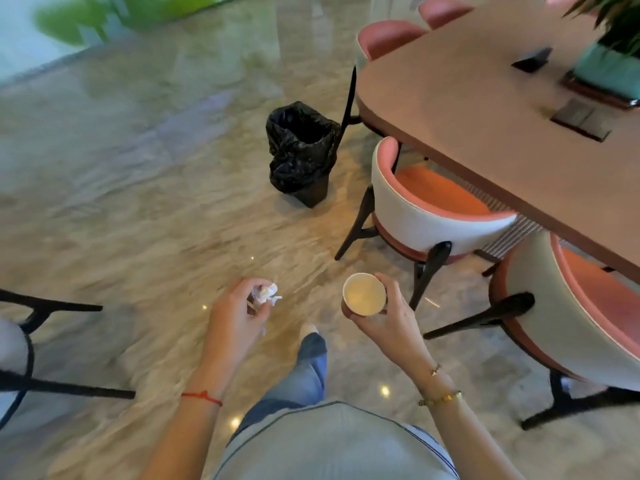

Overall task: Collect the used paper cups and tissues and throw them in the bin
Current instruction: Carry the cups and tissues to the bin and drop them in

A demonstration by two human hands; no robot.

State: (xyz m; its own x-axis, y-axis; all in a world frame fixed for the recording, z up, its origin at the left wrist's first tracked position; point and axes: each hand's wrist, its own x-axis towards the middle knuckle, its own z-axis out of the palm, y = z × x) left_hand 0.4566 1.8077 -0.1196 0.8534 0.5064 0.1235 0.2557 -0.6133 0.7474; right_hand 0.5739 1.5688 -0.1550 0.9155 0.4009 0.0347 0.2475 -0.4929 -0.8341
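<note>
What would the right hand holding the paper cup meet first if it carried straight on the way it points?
Probably nothing but open floor before the bin; the right hand with the paper cup points roughly that way, though depth is unclear.

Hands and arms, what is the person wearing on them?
Both forearms are bare, no sleeves showing. The left hand has a thin red string bracelet at its wrist. The right hand has two gold bracelets at its wrist. No gloves.

Black-lined bin [303, 150], white tissue [268, 294], cream-coloured cup [364, 294], pink-and-white chairs [433, 206], veined beige marble floor [138, 202].
</note>
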